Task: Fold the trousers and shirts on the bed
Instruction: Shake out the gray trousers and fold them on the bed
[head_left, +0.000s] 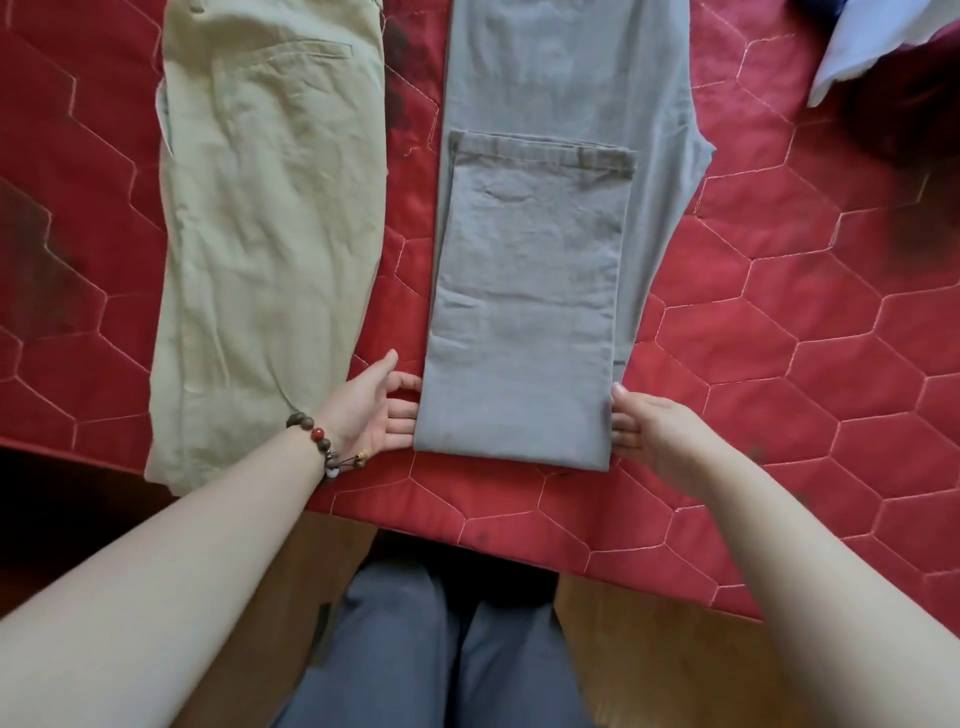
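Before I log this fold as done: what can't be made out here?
Head view only:
- Grey trousers: waist cut off by the top edge.
- Both hands' fingertips: hidden under the fold.
- Khaki trousers: top cut off.
- White cloth: cropped at the corner; type unclear.

Folded trousers (524, 291) right of flat trousers (270, 234), on bed (779, 338).

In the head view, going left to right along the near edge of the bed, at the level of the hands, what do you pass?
Beige trousers → left hand → folded grey trousers → right hand → bare red quilt.
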